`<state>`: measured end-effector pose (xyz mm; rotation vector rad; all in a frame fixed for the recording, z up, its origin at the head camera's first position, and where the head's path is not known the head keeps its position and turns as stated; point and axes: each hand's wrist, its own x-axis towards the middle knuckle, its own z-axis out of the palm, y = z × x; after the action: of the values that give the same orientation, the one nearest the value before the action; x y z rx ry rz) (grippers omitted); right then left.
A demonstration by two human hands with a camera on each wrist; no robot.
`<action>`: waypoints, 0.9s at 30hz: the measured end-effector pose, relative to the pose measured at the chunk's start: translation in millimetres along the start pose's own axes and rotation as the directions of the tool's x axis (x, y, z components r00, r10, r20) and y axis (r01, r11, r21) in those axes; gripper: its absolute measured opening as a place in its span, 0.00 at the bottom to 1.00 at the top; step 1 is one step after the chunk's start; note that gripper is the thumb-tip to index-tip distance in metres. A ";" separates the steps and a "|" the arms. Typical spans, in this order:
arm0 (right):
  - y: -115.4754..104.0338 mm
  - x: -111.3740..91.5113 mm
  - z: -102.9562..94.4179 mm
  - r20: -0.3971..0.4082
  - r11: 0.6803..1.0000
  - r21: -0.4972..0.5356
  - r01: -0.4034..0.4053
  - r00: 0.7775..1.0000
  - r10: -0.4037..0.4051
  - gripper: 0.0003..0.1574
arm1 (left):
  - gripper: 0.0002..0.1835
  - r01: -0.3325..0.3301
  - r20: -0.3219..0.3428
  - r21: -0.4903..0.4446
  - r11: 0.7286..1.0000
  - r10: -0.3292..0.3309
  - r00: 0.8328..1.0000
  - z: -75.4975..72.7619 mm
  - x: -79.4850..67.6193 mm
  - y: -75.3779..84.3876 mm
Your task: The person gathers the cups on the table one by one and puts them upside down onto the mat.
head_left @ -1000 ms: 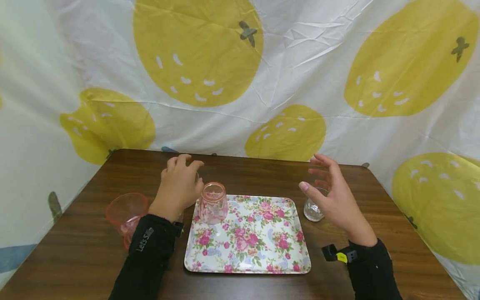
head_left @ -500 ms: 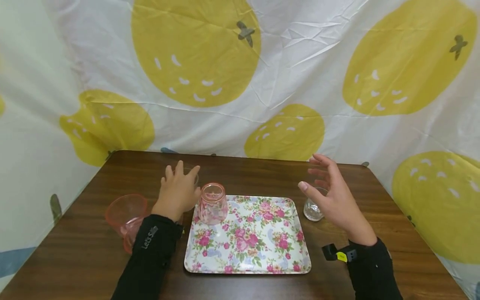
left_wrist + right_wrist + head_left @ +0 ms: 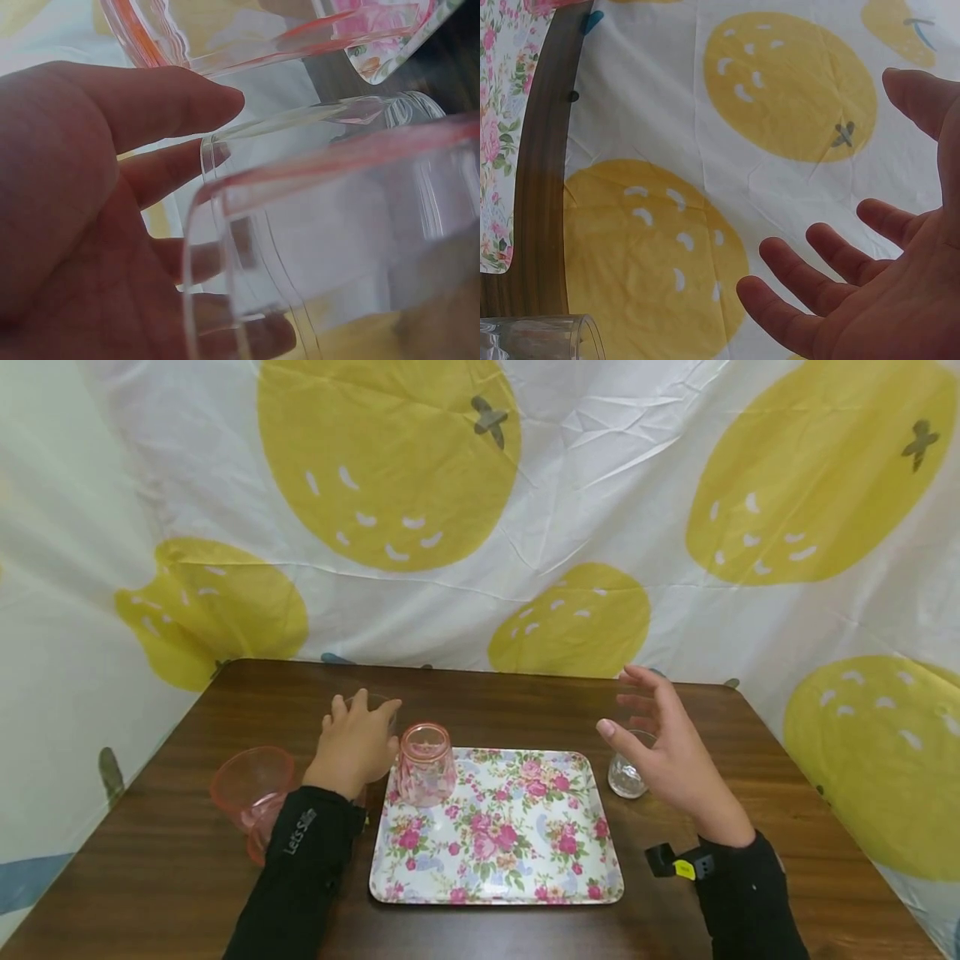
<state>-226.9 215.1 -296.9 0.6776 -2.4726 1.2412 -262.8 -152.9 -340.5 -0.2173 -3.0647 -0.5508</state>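
My left hand (image 3: 352,745) hovers over a clear glass (image 3: 349,116) left of the tray, fingers spread about its rim; the thumb looks apart from it, and finger contact is hard to tell. Another glass with a pinkish rim (image 3: 337,217) fills the front of the left wrist view. A pink tumbler (image 3: 426,768) stands upside down on the back left corner of the flowered tray (image 3: 517,827). Beyond the tray's right side, my right hand (image 3: 671,760) is held up with fingers spread, holding nothing. A small clear glass (image 3: 626,778) stands behind it, partly hidden.
A pink see-through vessel with a handle (image 3: 253,785) stands at the left, partly behind the left sleeve. The brown wooden table (image 3: 150,877) meets a white cloth (image 3: 570,510) printed with yellow fruit at its back edge.
My left hand has come down and its fingers have spread over the clear glass. The right hand stays nearly still. The tray and tumbler have not moved.
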 end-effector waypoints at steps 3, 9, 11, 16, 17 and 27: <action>0.9 -0.4 0.3 0.004 1.000 -0.001 -0.005 1.000 0.005 0.44 | 0.31 0.008 0.018 -0.009 1.000 -0.008 1.000 0.4 -0.2 0.1; 2.1 -0.3 0.4 0.010 1.000 -0.005 -0.013 1.000 0.013 0.44 | 0.31 0.025 0.031 -0.016 1.000 -0.024 0.999 0.7 -1.1 0.1; 1.9 -0.4 0.3 0.009 1.000 -0.005 -0.011 1.000 0.011 0.44 | 0.31 0.030 0.025 -0.012 0.999 -0.030 0.999 0.3 -1.0 0.3; 0.7 -1.0 0.0 0.012 1.000 -0.003 -0.009 1.000 0.009 0.44 | 0.30 0.055 0.000 -0.004 0.998 -0.055 0.998 -1.3 -0.5 1.1; 0.4 -1.1 -0.2 0.013 1.000 -0.002 -0.008 1.000 0.008 0.44 | 0.30 0.060 -0.003 -0.004 0.998 -0.060 0.998 -1.6 -0.6 1.2; -0.3 -1.0 -0.1 0.018 1.000 0.006 0.009 1.000 -0.009 0.44 | 0.28 0.101 -0.019 -0.027 0.995 -0.101 0.995 -2.5 -1.8 1.3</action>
<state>-225.9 215.3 -297.1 0.7038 -2.4780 1.2445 -260.8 -152.8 -337.7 -0.0570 -3.0638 -0.5938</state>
